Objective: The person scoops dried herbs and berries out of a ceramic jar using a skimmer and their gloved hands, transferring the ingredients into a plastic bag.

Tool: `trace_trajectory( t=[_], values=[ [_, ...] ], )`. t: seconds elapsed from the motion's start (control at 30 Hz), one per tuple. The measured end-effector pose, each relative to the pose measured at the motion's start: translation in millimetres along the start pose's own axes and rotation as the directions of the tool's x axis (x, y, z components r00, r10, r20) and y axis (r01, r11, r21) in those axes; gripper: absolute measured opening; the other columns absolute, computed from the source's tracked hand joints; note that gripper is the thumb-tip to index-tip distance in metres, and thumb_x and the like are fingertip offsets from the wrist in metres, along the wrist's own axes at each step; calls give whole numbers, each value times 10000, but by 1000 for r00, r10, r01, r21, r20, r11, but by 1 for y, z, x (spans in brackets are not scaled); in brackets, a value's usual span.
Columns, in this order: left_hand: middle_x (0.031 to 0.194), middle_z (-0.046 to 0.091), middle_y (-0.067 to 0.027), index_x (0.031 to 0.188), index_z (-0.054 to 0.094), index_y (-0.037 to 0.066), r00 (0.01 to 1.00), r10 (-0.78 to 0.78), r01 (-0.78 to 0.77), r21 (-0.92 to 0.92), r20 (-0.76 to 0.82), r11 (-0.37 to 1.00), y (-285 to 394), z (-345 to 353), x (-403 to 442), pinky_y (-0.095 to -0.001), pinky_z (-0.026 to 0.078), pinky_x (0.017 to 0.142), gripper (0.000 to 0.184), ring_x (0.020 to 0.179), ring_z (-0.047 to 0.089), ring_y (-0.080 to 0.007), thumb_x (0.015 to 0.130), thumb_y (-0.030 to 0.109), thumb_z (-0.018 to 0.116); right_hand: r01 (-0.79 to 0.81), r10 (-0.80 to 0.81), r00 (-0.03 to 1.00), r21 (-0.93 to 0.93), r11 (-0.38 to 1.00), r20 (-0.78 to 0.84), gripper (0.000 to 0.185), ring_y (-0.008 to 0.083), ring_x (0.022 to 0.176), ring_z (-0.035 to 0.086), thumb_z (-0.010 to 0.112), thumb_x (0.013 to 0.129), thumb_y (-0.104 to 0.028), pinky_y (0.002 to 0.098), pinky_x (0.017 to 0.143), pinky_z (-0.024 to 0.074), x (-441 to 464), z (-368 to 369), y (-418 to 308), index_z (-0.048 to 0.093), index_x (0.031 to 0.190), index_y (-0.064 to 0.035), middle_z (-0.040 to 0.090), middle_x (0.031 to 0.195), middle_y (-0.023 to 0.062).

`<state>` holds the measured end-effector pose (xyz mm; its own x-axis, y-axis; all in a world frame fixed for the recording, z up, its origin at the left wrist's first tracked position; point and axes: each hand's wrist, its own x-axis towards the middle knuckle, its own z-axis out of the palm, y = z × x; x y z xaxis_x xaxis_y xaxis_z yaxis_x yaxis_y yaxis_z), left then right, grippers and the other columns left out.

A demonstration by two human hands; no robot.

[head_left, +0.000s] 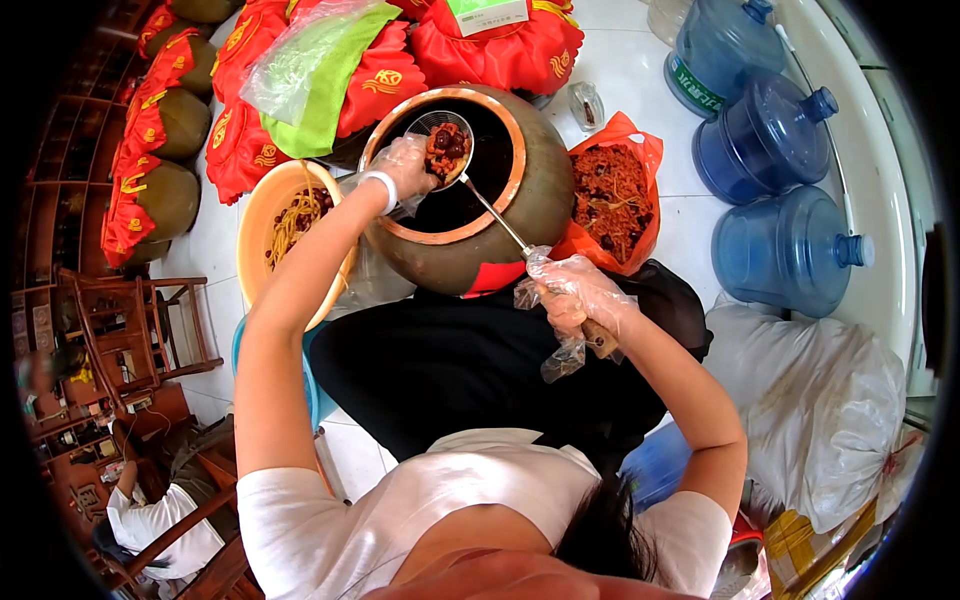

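Note:
In a clear plastic glove, my right hand [580, 298] is closed round the wooden handle of a long mesh skimmer [497, 215]. The skimmer's round basket sits over the mouth of a big brown jar [540, 160] and holds wet dark-red fruit [447, 148]. My left hand [404, 170], gloved too, is at the basket's left edge, with fingers against it or the fruit; their exact grip is partly hidden. Inside the jar it is dark. Right of the jar lies an open red bag [612, 205] full of reddish shredded material.
Left of the jar stands a yellow basin [262, 205] with pale strands and dark red fruit. Blue water bottles [765, 150] line the right side. Red-cloth-covered jars [490, 50] stand behind. A small glass jar [586, 105] is on the tiles; another person [165, 530] is at lower left.

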<state>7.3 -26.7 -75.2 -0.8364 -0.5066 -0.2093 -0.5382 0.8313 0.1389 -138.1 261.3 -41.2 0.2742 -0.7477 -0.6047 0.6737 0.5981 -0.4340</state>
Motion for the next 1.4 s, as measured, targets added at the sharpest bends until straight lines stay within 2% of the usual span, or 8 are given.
trace_trajectory(
  t=[0.5, 0.67, 0.7, 0.77, 0.83, 1.03, 1.13, 1.4],
  values=[
    [1017, 542, -205, 1004, 503, 2, 997, -71, 67, 159, 22, 985, -10, 20, 11, -392, 443, 835, 310, 975, 533, -340, 718, 108, 563, -88, 83, 994, 78, 993, 65, 240, 94, 308, 352, 541, 847, -264, 241, 293, 256, 5, -10, -4, 490, 734, -59, 383, 452, 0],
    [999, 557, -256, 1000, 554, 21, 990, -140, 140, -113, 14, 984, -8, -2, 10, -422, 425, 836, 293, 952, 531, -390, 716, 86, 529, -38, 38, 999, -32, 999, 10, 256, 68, 337, 379, 562, 841, -272, 212, 311, 281, -2, -2, -9, 514, 722, -50, 399, 477, -20],
    [968, 584, -225, 1076, 543, 13, 982, -162, 180, -203, 101, 963, -10, -10, 11, -355, 479, 752, 398, 877, 590, -306, 681, 46, 502, -46, 46, 999, -28, 999, 13, 258, 67, 338, 381, 562, 841, -273, 211, 311, 282, -2, -2, -8, 514, 720, -50, 405, 479, -19],
    [929, 600, -133, 1064, 555, -1, 977, -106, 199, -602, 186, 774, -34, -2, 13, -313, 502, 671, 363, 767, 598, -224, 706, 18, 497, -53, 53, 998, -22, 998, 18, 261, 65, 339, 382, 562, 842, -274, 211, 311, 284, -1, -3, -7, 513, 718, -49, 411, 482, -17],
    [824, 567, -48, 983, 572, 8, 915, -323, 364, -841, 242, 401, -25, -9, 12, -245, 488, 610, 248, 668, 552, -118, 740, 13, 528, -56, 56, 996, -1, 998, 66, 261, 65, 346, 392, 566, 837, -277, 206, 317, 291, -2, -3, -7, 513, 717, -51, 423, 486, -17],
    [735, 529, -50, 862, 561, 37, 966, -191, 187, -982, 177, 38, -22, -15, 10, -249, 447, 501, 132, 578, 508, -132, 769, 129, 579, -1, 3, 1000, -57, 998, 22, 261, 67, 355, 409, 567, 830, -274, 213, 316, 302, -7, 2, -7, 523, 720, -42, 423, 482, -12],
    [624, 431, -36, 697, 468, 91, 812, -367, 320, -872, 454, -370, -21, -13, 16, -237, 335, 389, 262, 484, 427, -127, 822, 299, 566, 46, -44, 999, -128, 991, 18, 275, 74, 357, 414, 563, 829, -280, 218, 325, 313, -5, 1, -6, 545, 728, -25, 442, 490, -2],
    [503, 352, -22, 625, 375, 105, 767, -579, 136, -953, 275, -272, 9, -24, 18, -260, 211, 285, 311, 309, 288, -133, 865, 287, 454, 135, -141, 990, -279, 951, -2, 290, 101, 397, 451, 554, 810, -287, 232, 386, 350, 1, -2, -4, 568, 702, -19, 505, 526, 18]
  ],
)
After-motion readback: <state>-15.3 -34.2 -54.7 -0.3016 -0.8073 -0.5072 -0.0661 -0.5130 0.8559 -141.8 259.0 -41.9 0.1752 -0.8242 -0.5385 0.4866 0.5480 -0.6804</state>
